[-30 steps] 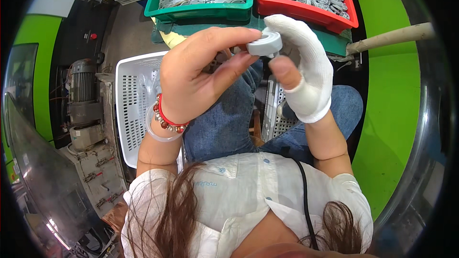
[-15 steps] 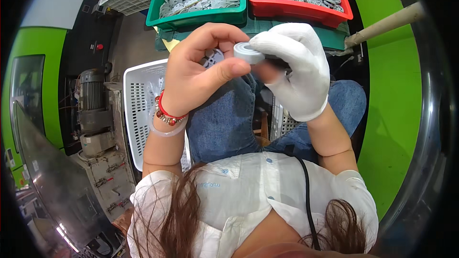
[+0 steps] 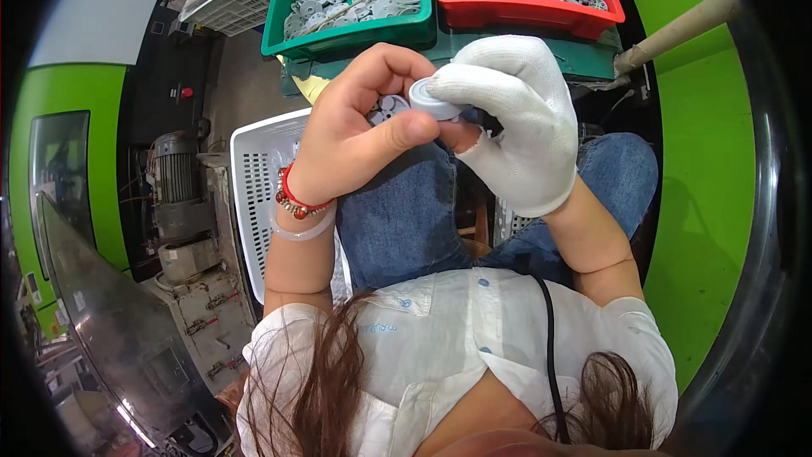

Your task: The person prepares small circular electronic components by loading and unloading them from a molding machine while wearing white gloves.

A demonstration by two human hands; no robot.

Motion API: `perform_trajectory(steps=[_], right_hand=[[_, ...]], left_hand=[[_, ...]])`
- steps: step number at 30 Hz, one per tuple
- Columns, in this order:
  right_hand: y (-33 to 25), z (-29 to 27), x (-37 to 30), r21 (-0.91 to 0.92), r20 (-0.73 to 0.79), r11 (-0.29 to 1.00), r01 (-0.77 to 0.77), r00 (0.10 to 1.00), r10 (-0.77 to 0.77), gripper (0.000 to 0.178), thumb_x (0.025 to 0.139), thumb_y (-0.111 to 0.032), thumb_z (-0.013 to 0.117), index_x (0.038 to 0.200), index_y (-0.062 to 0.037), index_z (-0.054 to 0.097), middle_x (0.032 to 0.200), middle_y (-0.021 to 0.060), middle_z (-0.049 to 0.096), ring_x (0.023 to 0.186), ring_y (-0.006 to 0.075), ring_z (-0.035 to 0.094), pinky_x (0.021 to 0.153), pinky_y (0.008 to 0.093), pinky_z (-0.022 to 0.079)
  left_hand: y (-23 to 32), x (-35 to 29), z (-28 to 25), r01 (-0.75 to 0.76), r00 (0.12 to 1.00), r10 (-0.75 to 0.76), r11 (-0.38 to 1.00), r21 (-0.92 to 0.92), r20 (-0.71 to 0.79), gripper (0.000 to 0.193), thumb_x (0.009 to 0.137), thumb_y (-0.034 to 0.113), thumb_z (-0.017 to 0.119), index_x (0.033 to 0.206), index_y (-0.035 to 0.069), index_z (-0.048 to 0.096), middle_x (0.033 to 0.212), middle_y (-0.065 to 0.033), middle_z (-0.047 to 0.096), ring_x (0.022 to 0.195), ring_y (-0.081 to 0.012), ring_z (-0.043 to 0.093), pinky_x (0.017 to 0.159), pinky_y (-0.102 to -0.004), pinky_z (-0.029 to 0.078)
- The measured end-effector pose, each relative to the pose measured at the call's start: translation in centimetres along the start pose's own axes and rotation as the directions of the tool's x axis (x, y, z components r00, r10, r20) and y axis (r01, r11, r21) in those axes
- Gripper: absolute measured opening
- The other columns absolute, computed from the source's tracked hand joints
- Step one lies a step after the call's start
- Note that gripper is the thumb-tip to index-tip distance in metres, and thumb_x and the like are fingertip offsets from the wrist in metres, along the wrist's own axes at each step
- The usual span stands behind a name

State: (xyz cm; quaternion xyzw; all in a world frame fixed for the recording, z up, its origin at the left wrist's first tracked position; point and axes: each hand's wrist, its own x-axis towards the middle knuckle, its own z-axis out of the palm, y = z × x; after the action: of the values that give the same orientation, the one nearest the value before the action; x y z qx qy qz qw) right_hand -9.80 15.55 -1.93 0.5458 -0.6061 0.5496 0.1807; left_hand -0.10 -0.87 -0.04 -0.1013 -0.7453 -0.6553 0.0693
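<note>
Gripping one round grey part (image 3: 433,101) above the lap (image 3: 397,220): left hand (image 3: 355,131), bare, curled, spoked grey disc (image 3: 392,107) also inside; right hand (image 3: 529,131), white-gloved, pinched closed on the part. Beyond: green bin (image 3: 359,39), red bin (image 3: 533,14), both filled.

Disc (image 3: 431,104): smooth plast. (semi-matt, approx.); glove (image 3: 533,131): knit cloth, matt.

Markings: one line of lettering, two small labels; none clearly legible.
Shirt (image 3: 457,309), white, button-front: short line of blue lettering (image 3: 380,327) on the chest at the wearer's left, too small to read. Green machine panel (image 3: 83,161), far left: pale label (image 3: 32,289), unreadable. Dark glossy guard (image 3: 118,322): pale label (image 3: 79,299), likewise.
</note>
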Motion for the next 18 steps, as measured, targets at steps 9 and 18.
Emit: perform_trajectory(steps=[9, 18], right_hand=[[0.5, 0.12, -0.31, 0.086, -0.012, 0.992, -0.089, 0.996, 0.09, 0.035, 0.068, -0.012, 0.078, 0.099, -0.0056, 0.062, 0.097, 0.0096, 0.058, 0.087, 0.0226, 0.058, 0.075, 0.0302, 0.048], [0.63, -0.01, -0.23, 0.023, -0.046, 0.999, 0.043, 0.998, -0.041, 0.041, 0.06, 0.001, 0.073, 0.098, -0.0108, 0.063, 0.091, 0.0053, 0.06, 0.082, 0.0242, 0.057, 0.071, 0.0321, 0.046]], left_hand=[[0.23, -0.41, -0.02, 0.084, 0.996, -0.081, 0.986, -0.147, 0.032, 0.043, 0.093, 0.032, 0.054, 0.118, -0.003, 0.051, 0.078, -0.0008, 0.056, 0.065, -0.0041, 0.048, 0.059, -0.019, 0.041], [-0.14, -0.12, 0.35, -0.074, 0.996, 0.068, 0.991, -0.11, -0.055, 0.044, 0.082, 0.015, 0.069, 0.119, -0.002, 0.051, 0.098, -0.0044, 0.061, 0.083, -0.0084, 0.057, 0.075, -0.0217, 0.046]])
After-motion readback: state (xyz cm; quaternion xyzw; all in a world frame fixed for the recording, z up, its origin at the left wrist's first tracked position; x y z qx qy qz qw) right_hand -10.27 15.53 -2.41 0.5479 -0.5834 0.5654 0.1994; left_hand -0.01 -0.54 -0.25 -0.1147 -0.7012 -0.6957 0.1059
